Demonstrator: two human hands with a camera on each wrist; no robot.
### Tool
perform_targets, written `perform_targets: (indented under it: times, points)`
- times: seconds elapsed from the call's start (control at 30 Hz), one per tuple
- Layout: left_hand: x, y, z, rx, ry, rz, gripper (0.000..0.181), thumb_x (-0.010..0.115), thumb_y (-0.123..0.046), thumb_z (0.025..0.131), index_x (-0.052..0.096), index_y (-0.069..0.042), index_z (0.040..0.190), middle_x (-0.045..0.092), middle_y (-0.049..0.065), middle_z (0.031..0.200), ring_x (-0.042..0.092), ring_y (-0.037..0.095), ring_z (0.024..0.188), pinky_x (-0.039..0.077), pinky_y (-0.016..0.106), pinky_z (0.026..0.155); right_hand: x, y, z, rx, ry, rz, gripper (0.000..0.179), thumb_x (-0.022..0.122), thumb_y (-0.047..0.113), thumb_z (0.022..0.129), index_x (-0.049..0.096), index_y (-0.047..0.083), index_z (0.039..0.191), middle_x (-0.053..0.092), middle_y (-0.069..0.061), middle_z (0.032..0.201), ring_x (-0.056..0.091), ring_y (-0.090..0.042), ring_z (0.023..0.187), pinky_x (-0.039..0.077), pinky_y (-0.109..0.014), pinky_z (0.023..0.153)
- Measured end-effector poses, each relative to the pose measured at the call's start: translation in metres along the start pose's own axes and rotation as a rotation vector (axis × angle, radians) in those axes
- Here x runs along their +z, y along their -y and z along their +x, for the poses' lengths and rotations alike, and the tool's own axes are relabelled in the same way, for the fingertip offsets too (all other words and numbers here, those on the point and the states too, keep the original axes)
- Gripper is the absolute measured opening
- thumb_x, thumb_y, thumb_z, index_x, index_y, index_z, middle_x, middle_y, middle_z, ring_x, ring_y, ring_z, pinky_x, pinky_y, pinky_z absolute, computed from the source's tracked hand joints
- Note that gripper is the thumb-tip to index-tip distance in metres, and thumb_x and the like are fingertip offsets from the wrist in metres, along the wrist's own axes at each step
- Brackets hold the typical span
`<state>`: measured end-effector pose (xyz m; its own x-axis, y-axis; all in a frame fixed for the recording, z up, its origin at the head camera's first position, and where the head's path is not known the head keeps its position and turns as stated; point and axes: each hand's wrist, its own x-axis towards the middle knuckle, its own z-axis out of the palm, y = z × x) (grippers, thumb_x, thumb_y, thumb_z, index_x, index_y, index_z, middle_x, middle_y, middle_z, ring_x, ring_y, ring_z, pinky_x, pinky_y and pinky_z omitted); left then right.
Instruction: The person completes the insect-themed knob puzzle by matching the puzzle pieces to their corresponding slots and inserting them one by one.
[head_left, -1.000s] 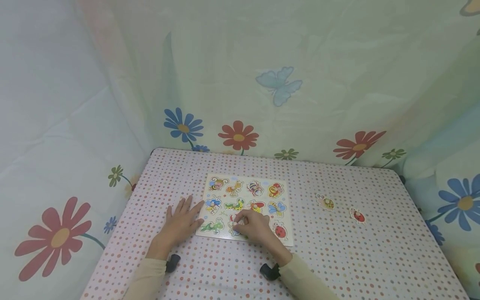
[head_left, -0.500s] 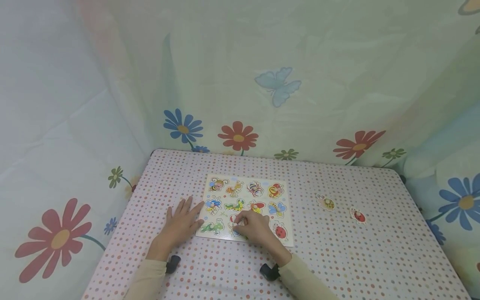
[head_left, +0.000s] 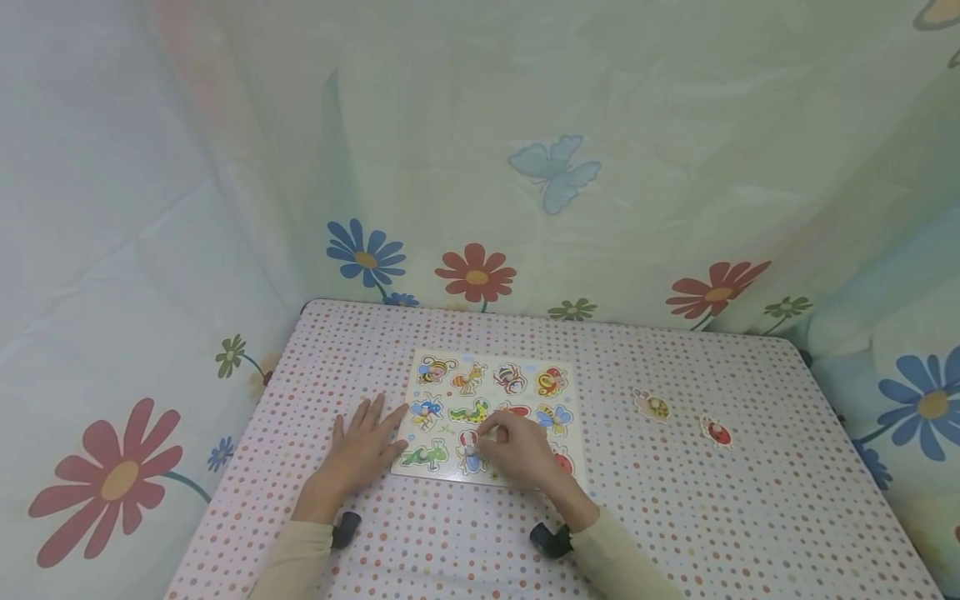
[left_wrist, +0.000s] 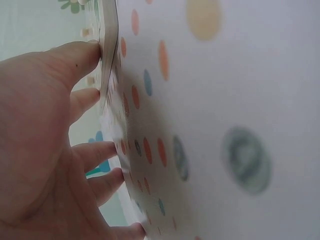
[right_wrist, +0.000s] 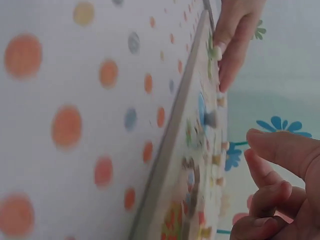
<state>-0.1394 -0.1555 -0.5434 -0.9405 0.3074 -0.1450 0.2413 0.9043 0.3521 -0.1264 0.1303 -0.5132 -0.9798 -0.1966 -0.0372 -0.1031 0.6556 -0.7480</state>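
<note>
A wooden peg puzzle board [head_left: 442, 433] with several knobbed insect pieces lies on the table. My left hand [head_left: 358, 446] is spread flat at its left side; in the left wrist view the thumb and one finger touch the board's edge [left_wrist: 107, 45], while other fingertips rest on the cloth. My right hand [head_left: 521, 454] hovers over the lower right of the board, beside a red-and-blue beetle piece [head_left: 470, 454] seated in the bottom row. In the right wrist view its thumb and fingers [right_wrist: 280, 142] are bent loosely, apart from the knobs, holding nothing. That hand hides part of the bottom row.
Two loose pieces lie on the dotted tablecloth [head_left: 750, 517] right of the board: a yellow-green spotted bug [head_left: 651, 405] and a red ladybug [head_left: 717, 432]. A flower-printed curtain [head_left: 600, 233] stands behind the table. Dark camera mounts [head_left: 551, 540] sit at both wrists.
My right hand has let go of the beetle piece's knob and moved slightly right, uncovering the piece. The left hand has stayed in place.
</note>
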Motion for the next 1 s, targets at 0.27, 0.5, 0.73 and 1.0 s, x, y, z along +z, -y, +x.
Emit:
perform_targets:
  times: [0.27,0.5,0.73,1.0]
  points:
    - [0.0,0.0,0.0,-0.004,-0.004,-0.001,0.061,0.052,-0.045,0.103,0.033,-0.026,0.158,0.013,0.016,0.166,0.006,0.04,0.15,-0.001,0.073,0.112,-0.024,-0.011,0.003,0.024,-0.04,0.031,0.008,0.078,0.017,0.089,0.074,0.015,0.095,0.045,0.003,0.064,0.036,-0.01,0.05,0.029,-0.022,0.044]
    - [-0.001,-0.001,-0.001,-0.001,-0.004,-0.005,0.061,0.052,-0.045,0.103,0.034,-0.026,0.158,0.013,0.017,0.165,0.008,0.041,0.15,0.0,0.073,0.112,-0.041,-0.022,0.002,0.066,-0.072,0.06,0.014,0.079,0.016,0.087,0.075,0.014,0.1,0.04,0.001,0.064,0.03,-0.01,0.051,0.024,-0.022,0.043]
    - [-0.004,-0.003,-0.003,-0.002,0.003,-0.017,0.061,0.052,-0.045,0.103,0.033,-0.026,0.158,0.013,0.017,0.165,0.007,0.042,0.15,0.0,0.073,0.112,-0.063,-0.034,-0.003,0.095,-0.107,0.096,0.014,0.076,0.017,0.091,0.074,0.01,0.103,0.039,0.0,0.062,0.031,-0.013,0.051,0.026,-0.024,0.043]
    - [-0.003,-0.003,-0.002,-0.002,0.005,-0.014,0.061,0.051,-0.045,0.103,0.032,-0.026,0.158,0.012,0.017,0.165,0.006,0.041,0.15,-0.001,0.072,0.112,-0.094,-0.063,-0.008,0.123,-0.201,0.056,0.02,0.073,0.022,0.093,0.072,0.008,0.107,0.036,-0.001,0.067,0.032,-0.016,0.057,0.029,-0.026,0.048]
